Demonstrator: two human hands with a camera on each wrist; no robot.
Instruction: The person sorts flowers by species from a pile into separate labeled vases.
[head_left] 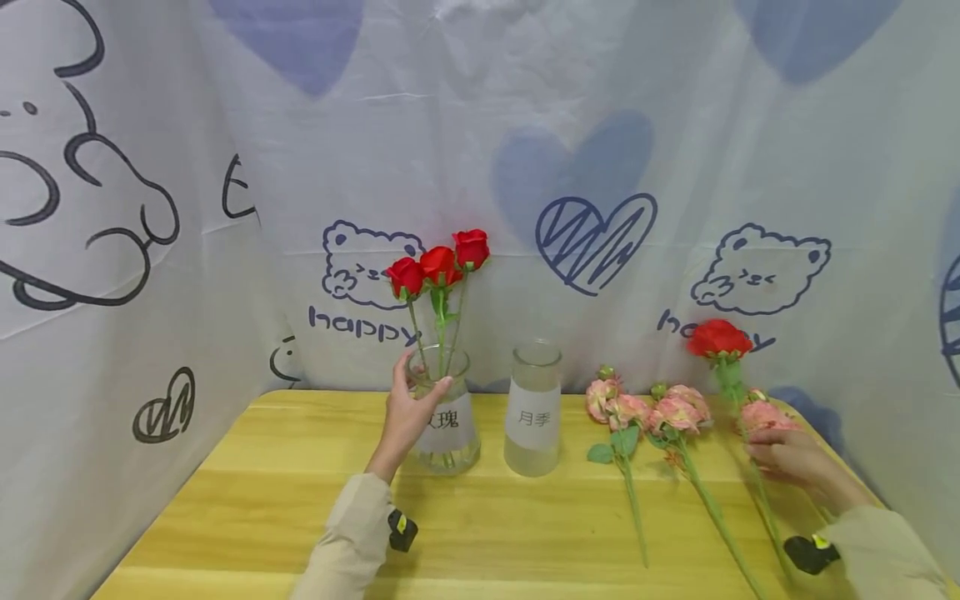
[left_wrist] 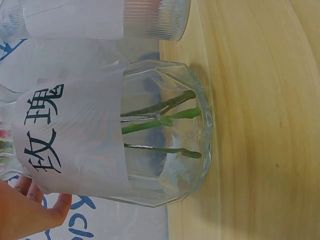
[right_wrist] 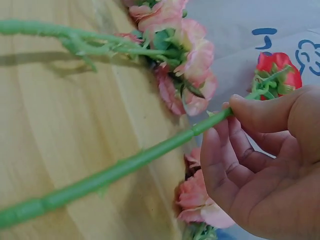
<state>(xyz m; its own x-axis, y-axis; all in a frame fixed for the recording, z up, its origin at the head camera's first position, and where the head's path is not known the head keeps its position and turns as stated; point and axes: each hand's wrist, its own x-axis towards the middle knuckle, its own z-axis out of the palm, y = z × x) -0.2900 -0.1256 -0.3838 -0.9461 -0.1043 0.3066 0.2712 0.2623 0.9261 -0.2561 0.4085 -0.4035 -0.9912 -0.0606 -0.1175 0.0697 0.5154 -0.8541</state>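
Three red roses (head_left: 441, 267) are propped in a labelled vase (head_left: 459, 429), neck gripped by curled L hand (head_left: 411, 414), prob. for steadiness, while one red flower (head_left: 720, 337) is held head-up by R hand (head_left: 798, 461), stem pinched thumb-to-fingertips, prob. to clear pink flowers (head_left: 678, 410) on tbl (head_left: 540, 533).

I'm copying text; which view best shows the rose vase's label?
Left wrist: the label is large there, both characters uncovered, though sideways. The head view shows it smaller, partly behind the left hand; the right wrist view misses it.

roses (head_left: 441, 265): red | blossoms (head_left: 678, 411): pink | tabletop (head_left: 525, 533): yellow woodgrain | backdrop (head_left: 442, 158): white, blue hearts
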